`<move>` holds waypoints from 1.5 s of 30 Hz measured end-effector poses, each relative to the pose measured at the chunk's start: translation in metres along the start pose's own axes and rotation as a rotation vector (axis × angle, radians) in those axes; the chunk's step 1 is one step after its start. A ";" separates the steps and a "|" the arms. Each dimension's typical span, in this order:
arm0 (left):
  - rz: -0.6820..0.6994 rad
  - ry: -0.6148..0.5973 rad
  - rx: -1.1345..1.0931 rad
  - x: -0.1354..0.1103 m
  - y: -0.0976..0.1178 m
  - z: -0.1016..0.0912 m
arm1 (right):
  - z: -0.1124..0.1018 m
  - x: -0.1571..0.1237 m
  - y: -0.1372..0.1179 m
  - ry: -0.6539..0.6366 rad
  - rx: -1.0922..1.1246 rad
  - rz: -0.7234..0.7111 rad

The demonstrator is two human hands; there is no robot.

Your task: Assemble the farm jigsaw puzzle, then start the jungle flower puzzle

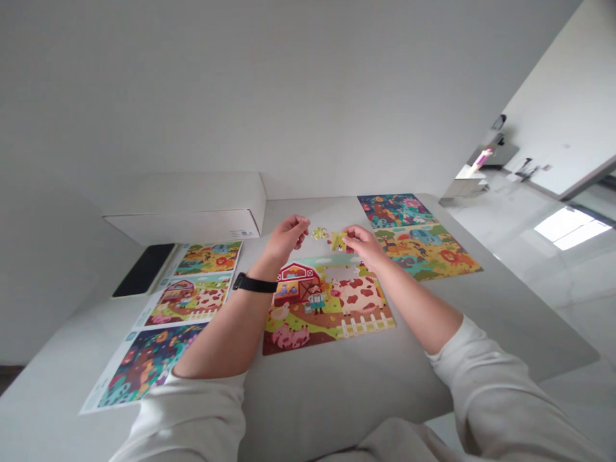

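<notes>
A farm jigsaw puzzle [315, 321] with a red barn, a spotted cow and a pink pig lies on the table, with a gap in its upper right part. Past its far edge, my right hand [363, 245] pinches a green-yellow puzzle piece [339, 241] between thumb and fingers. My left hand [289, 236] hovers beyond the barn with thumb and fingertips together; whatever may be in them is too small to make out. Between both hands lies a small group of green puzzle pieces [319, 233].
At right are a jungle animal puzzle [426, 250] and a dark blue puzzle [397, 210]. To the left lie a printed picture sheet [190, 301] and a black phone [144, 269]. A white box [192, 202] stands behind them, near the wall. The table edge [568, 324] runs along the right.
</notes>
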State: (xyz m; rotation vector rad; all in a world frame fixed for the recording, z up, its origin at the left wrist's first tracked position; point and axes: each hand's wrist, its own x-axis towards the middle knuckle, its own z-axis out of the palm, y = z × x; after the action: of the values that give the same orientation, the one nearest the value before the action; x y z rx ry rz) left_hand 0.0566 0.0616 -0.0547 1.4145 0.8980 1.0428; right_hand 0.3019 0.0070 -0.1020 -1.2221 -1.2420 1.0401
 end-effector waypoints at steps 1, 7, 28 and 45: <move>0.000 -0.017 0.056 -0.002 0.001 0.004 | -0.002 -0.006 0.003 0.006 -0.009 0.010; 0.037 -0.215 0.479 -0.016 -0.008 0.025 | -0.001 -0.019 0.005 -0.038 -0.159 -0.036; -0.177 -0.085 0.089 -0.048 -0.036 0.031 | 0.004 -0.023 -0.002 -0.081 -0.137 -0.058; 0.032 -0.272 0.491 -0.057 -0.030 0.042 | -0.030 -0.018 -0.017 -0.336 -0.254 -0.016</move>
State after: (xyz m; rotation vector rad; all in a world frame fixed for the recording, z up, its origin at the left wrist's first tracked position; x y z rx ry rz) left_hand 0.0788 -0.0028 -0.0912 1.9307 0.9686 0.6484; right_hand 0.3289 -0.0155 -0.0855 -1.2583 -1.6826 1.1329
